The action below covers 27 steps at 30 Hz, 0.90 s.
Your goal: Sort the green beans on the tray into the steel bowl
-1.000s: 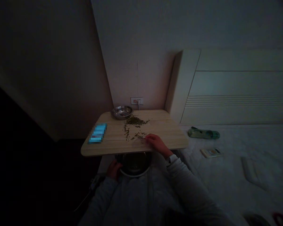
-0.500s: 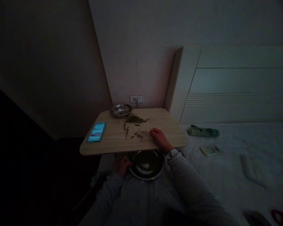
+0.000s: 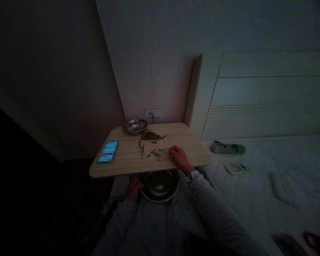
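Note:
My left hand [image 3: 134, 190] is closed on the rim of a large metal bowl [image 3: 160, 201] at my lap, below the table's front edge. Small dark green grains, perhaps mung beans, lie in this bowl. Over the wooden table [image 3: 186, 135], my right hand [image 3: 178, 156] has its fingers pinched together. A faint see-through patch shows beside the fingertips, too dim to name. Just left of these fingers is a thin scatter of grains [image 3: 156, 153]. A denser pile of grains [image 3: 150, 135] lies farther back, close to a smaller steel bowl [image 3: 135, 127].
A lit phone [image 3: 108, 152] lies at the table's left side. On the bed to the right are a green bottle-like item [image 3: 228, 148], a pale card-like packet [image 3: 237, 168] and a folded white piece [image 3: 285, 188]. A wall socket [image 3: 152, 113] with a plug is behind the table.
The large bowl and my left hand have shifted slightly left. The see-through patch by my right fingertips looks fainter, while that hand stays nearly in place. The view has moved a little.

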### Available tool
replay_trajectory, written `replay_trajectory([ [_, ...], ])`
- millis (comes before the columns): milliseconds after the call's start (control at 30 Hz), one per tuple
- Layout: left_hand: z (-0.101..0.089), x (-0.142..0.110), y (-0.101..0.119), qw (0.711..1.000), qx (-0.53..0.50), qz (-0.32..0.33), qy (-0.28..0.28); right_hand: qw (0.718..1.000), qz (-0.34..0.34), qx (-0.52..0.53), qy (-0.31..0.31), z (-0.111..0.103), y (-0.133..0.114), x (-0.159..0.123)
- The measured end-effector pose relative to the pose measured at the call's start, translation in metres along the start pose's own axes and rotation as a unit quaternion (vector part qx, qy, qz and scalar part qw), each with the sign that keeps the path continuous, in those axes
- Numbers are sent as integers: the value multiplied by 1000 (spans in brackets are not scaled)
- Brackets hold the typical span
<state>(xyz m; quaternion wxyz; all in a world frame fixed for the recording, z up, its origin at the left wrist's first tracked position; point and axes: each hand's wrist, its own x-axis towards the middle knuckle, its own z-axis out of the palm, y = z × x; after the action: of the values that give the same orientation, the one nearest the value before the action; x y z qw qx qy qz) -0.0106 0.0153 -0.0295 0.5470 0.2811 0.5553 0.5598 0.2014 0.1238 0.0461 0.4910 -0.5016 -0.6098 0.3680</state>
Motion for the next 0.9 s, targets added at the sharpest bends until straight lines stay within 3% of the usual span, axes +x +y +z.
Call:
replay_trajectory([
  [267,2,-2,1,997,-70,-31,-7,999,15,51,9,-2,-1,2],
  [667,0,0,-3,999,-51,-14,7,1000,-4,3,29,0,7,3],
  [900,0,1,-1,998,-63,-23,-19,1000,-7,-1,-2,0,4,1],
])
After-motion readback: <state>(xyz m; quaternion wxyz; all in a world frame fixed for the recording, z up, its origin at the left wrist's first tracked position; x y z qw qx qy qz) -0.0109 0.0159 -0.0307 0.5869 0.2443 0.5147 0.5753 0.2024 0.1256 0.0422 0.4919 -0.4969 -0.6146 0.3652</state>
